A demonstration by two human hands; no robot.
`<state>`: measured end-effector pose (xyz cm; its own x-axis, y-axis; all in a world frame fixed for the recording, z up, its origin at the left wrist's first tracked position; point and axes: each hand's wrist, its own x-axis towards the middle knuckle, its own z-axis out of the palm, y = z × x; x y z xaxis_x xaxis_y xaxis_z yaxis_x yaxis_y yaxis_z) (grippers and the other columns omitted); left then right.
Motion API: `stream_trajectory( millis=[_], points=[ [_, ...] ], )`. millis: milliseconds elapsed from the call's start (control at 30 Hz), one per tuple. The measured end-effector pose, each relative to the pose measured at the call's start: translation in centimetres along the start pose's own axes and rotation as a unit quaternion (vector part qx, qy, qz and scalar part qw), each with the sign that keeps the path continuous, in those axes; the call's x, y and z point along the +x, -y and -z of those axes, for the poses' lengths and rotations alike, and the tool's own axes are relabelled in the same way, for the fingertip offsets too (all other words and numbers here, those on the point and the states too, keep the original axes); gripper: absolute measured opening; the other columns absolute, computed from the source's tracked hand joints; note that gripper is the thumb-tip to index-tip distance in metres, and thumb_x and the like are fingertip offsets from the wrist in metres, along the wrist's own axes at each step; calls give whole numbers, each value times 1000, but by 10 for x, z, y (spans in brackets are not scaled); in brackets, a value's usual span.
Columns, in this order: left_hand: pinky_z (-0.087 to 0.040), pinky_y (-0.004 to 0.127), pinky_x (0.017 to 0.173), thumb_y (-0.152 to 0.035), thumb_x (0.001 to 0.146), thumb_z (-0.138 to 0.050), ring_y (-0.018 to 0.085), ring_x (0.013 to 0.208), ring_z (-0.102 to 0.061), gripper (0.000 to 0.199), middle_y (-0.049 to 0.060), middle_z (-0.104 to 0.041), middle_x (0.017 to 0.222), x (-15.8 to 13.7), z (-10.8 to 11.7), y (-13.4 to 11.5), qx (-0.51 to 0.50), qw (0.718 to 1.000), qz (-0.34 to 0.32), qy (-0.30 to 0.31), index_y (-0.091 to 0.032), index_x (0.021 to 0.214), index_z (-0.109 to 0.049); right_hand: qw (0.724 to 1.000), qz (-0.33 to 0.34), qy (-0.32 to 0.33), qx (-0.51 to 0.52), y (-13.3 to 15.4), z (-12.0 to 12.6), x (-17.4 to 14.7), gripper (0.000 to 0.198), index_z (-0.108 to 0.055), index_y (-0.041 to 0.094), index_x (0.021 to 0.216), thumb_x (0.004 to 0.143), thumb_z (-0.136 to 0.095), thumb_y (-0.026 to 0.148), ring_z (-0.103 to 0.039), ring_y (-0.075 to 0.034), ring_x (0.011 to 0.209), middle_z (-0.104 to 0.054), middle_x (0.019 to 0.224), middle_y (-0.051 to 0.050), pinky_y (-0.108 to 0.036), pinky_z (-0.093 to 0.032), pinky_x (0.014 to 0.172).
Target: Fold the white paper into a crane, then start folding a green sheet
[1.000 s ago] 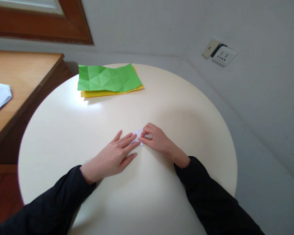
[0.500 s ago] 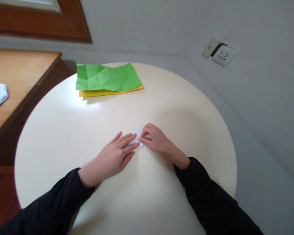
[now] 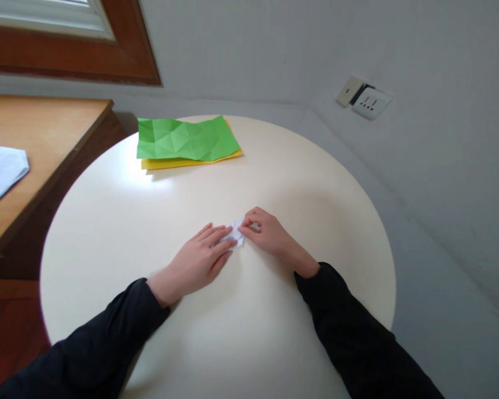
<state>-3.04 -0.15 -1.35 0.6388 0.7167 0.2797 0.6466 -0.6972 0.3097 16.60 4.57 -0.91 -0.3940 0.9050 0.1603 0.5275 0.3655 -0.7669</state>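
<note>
A small piece of folded white paper (image 3: 238, 234) lies on the round white table (image 3: 249, 343), in front of me. Fingers stretched out and slightly spread, my left hand (image 3: 197, 260) rests flat over the paper's left part and hides much of it. My right hand (image 3: 268, 233) pinches the paper's right edge between thumb and forefinger, its other fingers curled. Only a short stretch of paper with fold lines shows between the two hands.
Toward the table's far edge lies a creased green sheet (image 3: 187, 138) on top of yellow paper (image 3: 170, 164). A wooden desk (image 3: 66, 119) at the left holds a white folded item (image 3: 2, 172). Wall sockets (image 3: 371, 102) are at the right, on the wall behind the table.
The camera view has shifted slightly. Both hands stay at the white paper, and the right thumb and forefinger sit a little closer together at its right edge.
</note>
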Motion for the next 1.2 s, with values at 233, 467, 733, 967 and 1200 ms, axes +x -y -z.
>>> stream_trajectory(
  millis=[233, 467, 733, 967, 1200],
  points=[
    [-35, 50, 106, -26, 92, -37, 25, 120, -50, 39, 14, -55, 128, 1, -3, -2, 18, 1000, 4, -2, -18, 128, -49, 999, 21, 1, -25, -5, -2, 0, 12, -57, 18, 66, 76, -61, 14, -53, -14, 82, -50, 85, -2, -31, -43, 81],
    [-35, 51, 105, -26, 92, -38, 28, 117, -50, 39, 17, -54, 126, 2, -3, -4, 38, 999, 5, 11, -15, 126, -53, 995, 49, -3, -86, -7, -9, -1, 14, -53, 18, 67, 77, -59, 11, -48, -19, 88, -49, 89, -5, -37, -41, 86],
    [-39, 49, 101, -24, 91, -39, 26, 110, -51, 35, 14, -55, 121, 3, -1, -5, 56, 998, 5, 4, -16, 120, -57, 995, 37, -1, -89, -4, -7, -1, 15, -48, 19, 69, 77, -57, 9, -48, -20, 90, -48, 90, -6, -37, -40, 87],
    [-48, 44, 91, -24, 89, -45, 25, 99, -55, 30, 14, -60, 112, 6, -6, -1, 47, 998, -13, -42, -15, 113, -62, 995, 54, -83, -28, -9, -11, -2, 15, -48, 20, 74, 72, -54, 6, -51, -17, 78, -51, 80, -2, -31, -45, 74],
    [-53, 38, 84, -18, 87, -47, 23, 96, -59, 27, 13, -65, 106, 9, -11, 3, 51, 994, -26, -98, -12, 108, -63, 983, 146, -111, -22, -5, -10, -8, 32, -58, 19, 81, 64, -41, -2, -58, -18, 92, -60, 90, -6, -33, -46, 81]
  ],
)
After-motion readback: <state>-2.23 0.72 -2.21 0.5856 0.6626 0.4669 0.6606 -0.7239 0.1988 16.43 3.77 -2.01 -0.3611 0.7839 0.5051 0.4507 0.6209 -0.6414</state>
